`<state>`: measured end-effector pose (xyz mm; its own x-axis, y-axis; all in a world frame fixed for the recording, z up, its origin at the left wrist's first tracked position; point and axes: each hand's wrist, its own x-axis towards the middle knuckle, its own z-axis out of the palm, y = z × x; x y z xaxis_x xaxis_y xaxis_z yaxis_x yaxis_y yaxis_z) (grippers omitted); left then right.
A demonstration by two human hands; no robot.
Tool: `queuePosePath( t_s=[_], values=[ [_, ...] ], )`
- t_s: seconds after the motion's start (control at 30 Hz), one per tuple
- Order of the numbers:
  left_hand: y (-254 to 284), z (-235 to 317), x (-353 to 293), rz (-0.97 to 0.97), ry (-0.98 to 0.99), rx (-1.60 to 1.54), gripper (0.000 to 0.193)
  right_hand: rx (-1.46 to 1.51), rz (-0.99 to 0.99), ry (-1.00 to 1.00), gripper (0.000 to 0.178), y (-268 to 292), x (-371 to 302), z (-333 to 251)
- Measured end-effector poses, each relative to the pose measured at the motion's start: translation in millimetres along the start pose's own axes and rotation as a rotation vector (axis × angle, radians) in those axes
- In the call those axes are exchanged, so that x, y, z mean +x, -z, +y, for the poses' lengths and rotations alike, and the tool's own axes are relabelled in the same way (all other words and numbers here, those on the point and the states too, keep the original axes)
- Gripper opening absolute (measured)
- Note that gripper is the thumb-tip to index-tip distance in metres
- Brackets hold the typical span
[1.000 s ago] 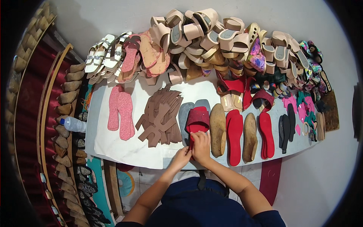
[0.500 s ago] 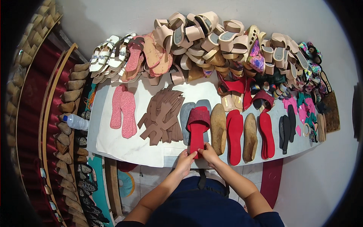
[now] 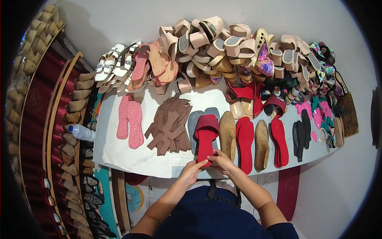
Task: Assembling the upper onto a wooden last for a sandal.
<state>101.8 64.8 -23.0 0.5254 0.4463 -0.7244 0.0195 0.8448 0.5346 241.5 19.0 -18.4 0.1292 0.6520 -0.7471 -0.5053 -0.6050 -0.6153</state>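
Observation:
Both my hands hold a red slide sandal (image 3: 205,145) by its heel end, over the table's near edge. A dark red band crosses the sandal near its toe, which points away from me. My left hand (image 3: 192,170) grips the heel from the left, and my right hand (image 3: 221,161) from the right, thumbs on top. Partly hidden behind the sandal lie grey soles (image 3: 213,112). Just right of it are a wooden shoe last (image 3: 227,135), red soles (image 3: 244,145), a second wooden last (image 3: 261,145) and more red soles (image 3: 279,143).
Brown strap pieces (image 3: 170,125) and pink patterned soles (image 3: 130,121) lie on white sheeting at left. Beige heeled sandals (image 3: 215,30) pile up along the wall. Black soles (image 3: 302,131) lie at right. A water bottle (image 3: 82,132) and shelves of lasts (image 3: 77,105) stand left.
The view has shifted slightly. My hands still hold the red sandal in nearly the same place, with the right-hand fingers slightly changed.

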Motion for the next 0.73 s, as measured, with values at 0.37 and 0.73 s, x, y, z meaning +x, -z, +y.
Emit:
queuePosePath(
  t_s=[0.37, 0.73],
  values=[
    [13, -19, 4, -0.09, 0.008, -0.042, 0.035, 0.368, -0.125, 0.196, 0.028, 12, 41, 6],
    [37, -11, -20, -0.078, -0.197, 0.059, 0.046, 0.68, -0.523, 0.183, 0.054, -7, 41, -21]
  ],
)
